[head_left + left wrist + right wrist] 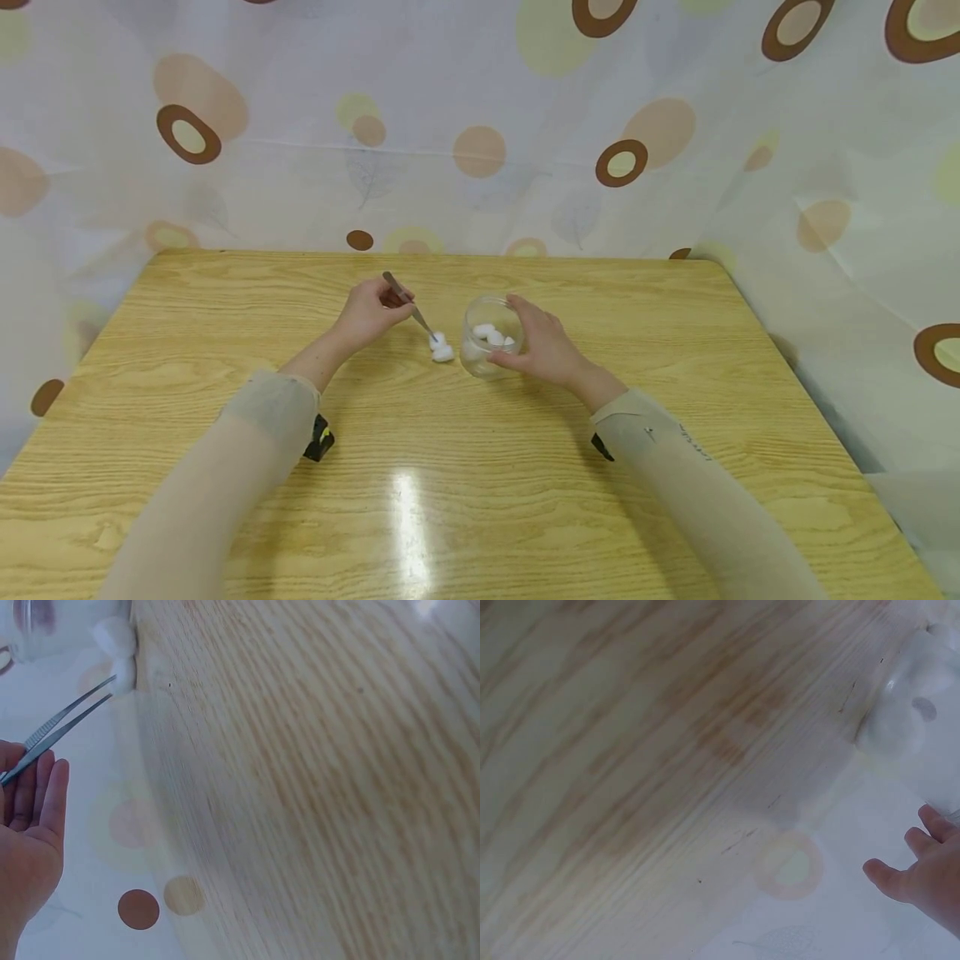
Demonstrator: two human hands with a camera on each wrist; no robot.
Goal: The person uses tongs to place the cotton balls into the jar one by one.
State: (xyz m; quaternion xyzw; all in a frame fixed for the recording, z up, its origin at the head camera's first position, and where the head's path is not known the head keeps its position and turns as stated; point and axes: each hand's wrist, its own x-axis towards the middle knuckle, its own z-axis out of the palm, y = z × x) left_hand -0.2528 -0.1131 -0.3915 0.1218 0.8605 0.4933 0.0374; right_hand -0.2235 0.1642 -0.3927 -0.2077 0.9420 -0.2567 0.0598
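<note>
Cotton balls [442, 353] lie on the counter [480, 483] between the left hand [371, 312], which pinches the tweezers [422, 320], and the jar [480, 365], gripped by the right hand [547, 346]. The tweezers' long axis slants down and rightward to the cotton. The left wrist view shows the tips parted, which the head view does not resolve.

From the head, looks forward and down over the table [510, 500], farthest off. From both wrists, looks close and tilted along it; shares the jar [480, 364], upper left from left wrist, upper right from right.
</note>
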